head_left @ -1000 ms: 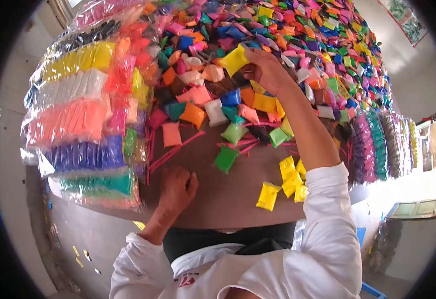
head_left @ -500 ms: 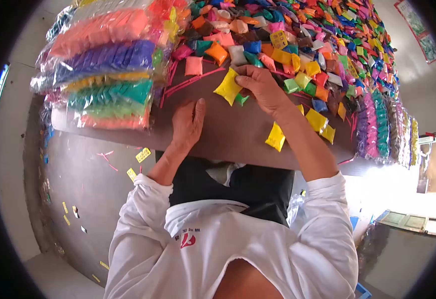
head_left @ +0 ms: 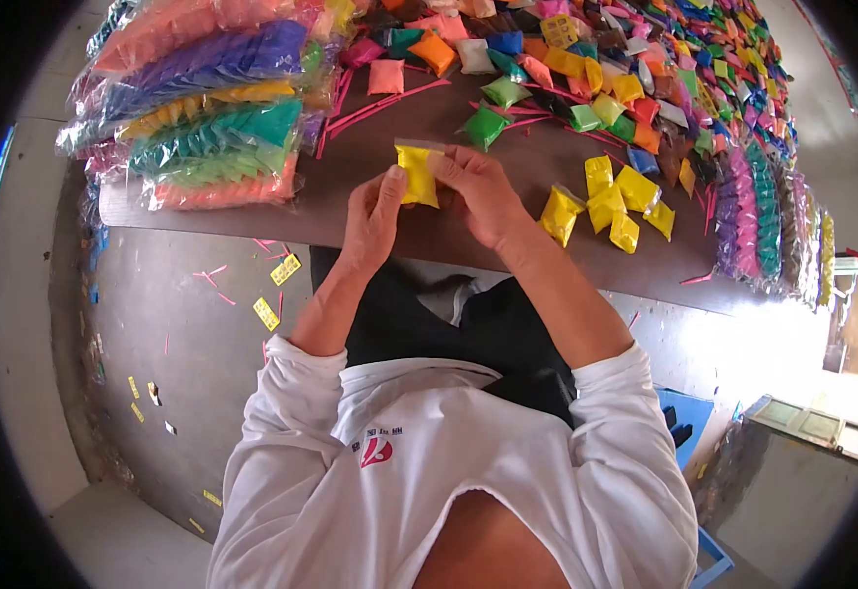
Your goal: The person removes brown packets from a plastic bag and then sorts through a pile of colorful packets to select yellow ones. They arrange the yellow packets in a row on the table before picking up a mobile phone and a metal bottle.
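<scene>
Between my two hands is a small yellow packet (head_left: 416, 177), held upright above the table near its front edge. My left hand (head_left: 375, 211) pinches its left side with thumb and fingers. On the other side, my right hand (head_left: 480, 191) grips the packet's right edge. Several loose yellow packets (head_left: 606, 207) lie to the right of my right hand. Beyond the hands are a green packet (head_left: 485, 127) and a lighter green one (head_left: 505, 92).
Clear bags of sorted packets (head_left: 218, 128) are stacked at the table's left. A large heap of mixed packets (head_left: 635, 59) covers the back. More bagged rows (head_left: 767, 211) stand at the right. Pink strips (head_left: 380, 106) lie on the brown table (head_left: 340, 152).
The yellow packet in my right hand has come nearer and left, and my left hand now holds it too. The view has shifted, showing more yellow packets at the right.
</scene>
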`<state>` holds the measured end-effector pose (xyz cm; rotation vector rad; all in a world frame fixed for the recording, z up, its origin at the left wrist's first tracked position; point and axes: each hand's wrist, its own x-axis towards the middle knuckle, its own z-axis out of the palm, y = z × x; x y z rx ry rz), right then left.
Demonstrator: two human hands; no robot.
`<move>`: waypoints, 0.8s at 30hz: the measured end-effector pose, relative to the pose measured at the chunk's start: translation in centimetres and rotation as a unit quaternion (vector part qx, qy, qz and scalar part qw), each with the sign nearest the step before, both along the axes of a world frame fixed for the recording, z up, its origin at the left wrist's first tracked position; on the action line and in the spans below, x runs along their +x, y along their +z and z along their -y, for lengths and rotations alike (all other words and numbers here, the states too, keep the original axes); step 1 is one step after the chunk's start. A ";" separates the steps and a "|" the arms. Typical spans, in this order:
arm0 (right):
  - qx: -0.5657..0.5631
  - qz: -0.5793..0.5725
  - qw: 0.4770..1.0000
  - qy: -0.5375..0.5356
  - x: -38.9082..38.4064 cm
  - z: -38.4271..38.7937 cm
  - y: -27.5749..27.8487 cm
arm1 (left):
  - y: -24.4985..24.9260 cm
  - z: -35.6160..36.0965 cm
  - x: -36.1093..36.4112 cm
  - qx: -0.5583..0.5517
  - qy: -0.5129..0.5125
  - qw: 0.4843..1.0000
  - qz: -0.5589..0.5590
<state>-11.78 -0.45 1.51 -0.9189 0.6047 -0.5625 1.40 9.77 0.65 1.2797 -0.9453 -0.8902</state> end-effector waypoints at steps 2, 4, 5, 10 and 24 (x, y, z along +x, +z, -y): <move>-0.007 -0.020 1.000 0.011 -0.5 -0.9 0.0 | -1.1 -0.2 0.9 0.037 0.000 0.999 0.021; -0.054 -0.058 0.997 0.009 -1.1 -1.4 -0.2 | -2.0 -0.1 0.8 0.024 0.029 0.994 0.107; -0.088 -0.073 0.993 -0.002 -1.2 -1.5 -0.4 | -2.5 0.0 0.7 0.017 0.043 0.988 0.151; -0.145 -0.083 0.985 -0.047 -1.0 -1.9 -0.9 | -2.3 0.1 0.1 0.002 0.054 0.984 0.169; -0.474 -0.253 0.841 0.052 10.8 2.4 -0.7 | -1.0 -0.6 -0.5 -0.075 0.030 0.943 0.322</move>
